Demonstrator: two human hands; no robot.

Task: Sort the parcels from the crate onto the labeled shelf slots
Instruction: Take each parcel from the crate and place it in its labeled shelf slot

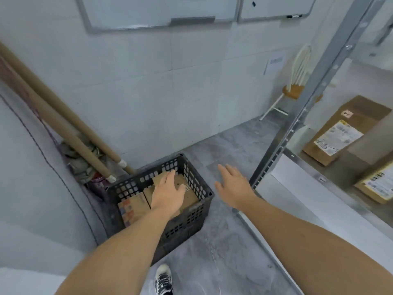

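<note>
A black perforated plastic crate (192,220) stands on the grey floor by the wall. Several brown cardboard parcels (133,206) lie inside it. My left hand (168,193) reaches down into the crate with its fingers straight, over the parcels; whether it touches them I cannot tell. To the right of the crate, my right hand (232,184) hovers above the floor, fingers spread and holding nothing. The metal shelf (297,173) stands at the right, with two labelled cardboard parcels on it, a large one (342,130) and another (376,186) at the frame's edge.
Two long cardboard tubes (70,133) lean in the left corner above a bundle of cloth (81,162). The shelf's grey upright post (308,101) rises just right of my right hand. A white wooden chair (293,88) stands at the back. My shoe (162,279) is near the crate.
</note>
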